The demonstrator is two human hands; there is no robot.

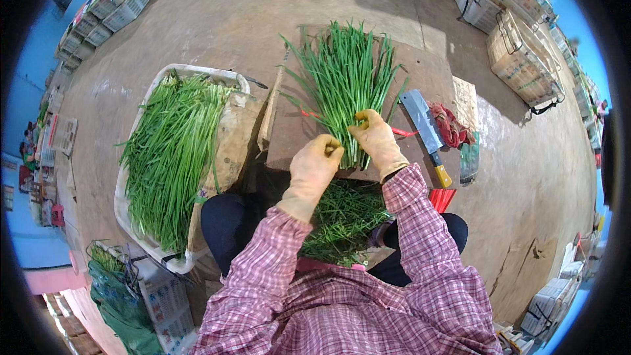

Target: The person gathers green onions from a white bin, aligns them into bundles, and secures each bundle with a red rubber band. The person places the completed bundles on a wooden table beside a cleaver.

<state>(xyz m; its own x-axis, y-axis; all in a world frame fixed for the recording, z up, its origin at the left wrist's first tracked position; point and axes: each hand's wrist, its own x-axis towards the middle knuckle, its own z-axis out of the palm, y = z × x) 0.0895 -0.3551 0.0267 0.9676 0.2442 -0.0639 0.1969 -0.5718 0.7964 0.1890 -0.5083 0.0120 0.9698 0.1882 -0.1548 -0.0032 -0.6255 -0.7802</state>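
A bunch of green chives (345,74) lies on a brown board (419,69) before me, leaves pointing away and pale stems near the board's close edge. My gloved left hand (315,162) is at the left of the stems, fingers curled with thumb and forefinger together; whether it pinches a stem cannot be told. On the right side of the stems my gloved right hand (377,138) rests with bent fingers, its fingertips at the bunch. A red strip (404,132) shows on either side of the bunch. Right of it lie a cleaver (423,121) and a dark red cloth (449,125).
A white crate (121,197) heaped with chives (172,158) stands to my left, with cardboard (236,133) along its right side. Loose green trimmings (345,222) lie below the board, between my knees. Packed crates (525,61) stand at upper right; a green sack (118,305) is at lower left.
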